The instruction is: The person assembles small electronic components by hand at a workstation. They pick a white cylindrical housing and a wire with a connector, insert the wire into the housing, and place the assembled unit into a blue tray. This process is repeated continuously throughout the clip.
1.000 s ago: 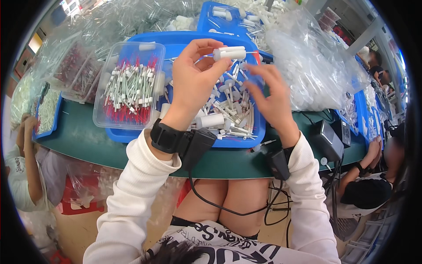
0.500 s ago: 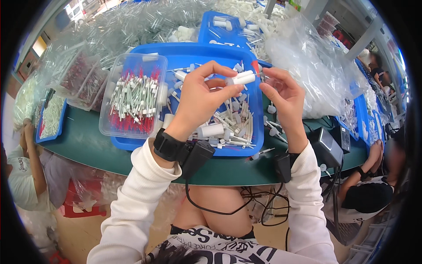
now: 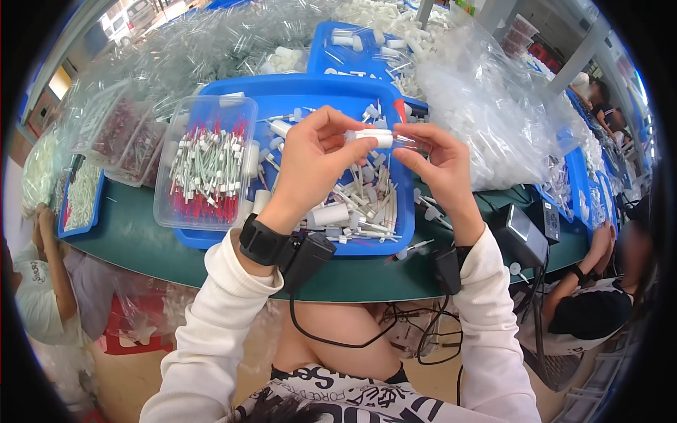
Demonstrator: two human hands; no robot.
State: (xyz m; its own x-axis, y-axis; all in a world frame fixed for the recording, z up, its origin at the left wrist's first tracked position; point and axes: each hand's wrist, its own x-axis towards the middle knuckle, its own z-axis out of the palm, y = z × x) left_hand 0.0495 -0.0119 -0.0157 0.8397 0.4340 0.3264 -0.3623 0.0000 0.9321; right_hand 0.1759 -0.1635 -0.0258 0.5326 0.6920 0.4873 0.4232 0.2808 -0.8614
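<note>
My left hand [image 3: 314, 151] is closed round a white plastic tube [image 3: 377, 137], which lies sideways above a blue tray [image 3: 282, 86]. At the tube's right end is my right hand [image 3: 446, 163], its thumb and fingers curled around something thin and clear that is too small to make out. Just behind the fingertips a red pointed tip [image 3: 400, 111] stands up; its base is hidden. Beneath my hands the tray holds many loose white sticks and caps, with another white tube [image 3: 328, 215] among them.
A clear box [image 3: 248, 116] of red-tipped white sticks overlaps the tray's left side. Bagged white parts [image 3: 486, 127] lie at the right, near a black box-shaped device [image 3: 520, 236] with cables. Another blue tray [image 3: 321, 56] sits behind. Other people work at both sides.
My right hand has come in to the tube's right end, where a thin clear piece now shows. The tube, still in my left hand, is turned more level. The view has shifted slightly.
</note>
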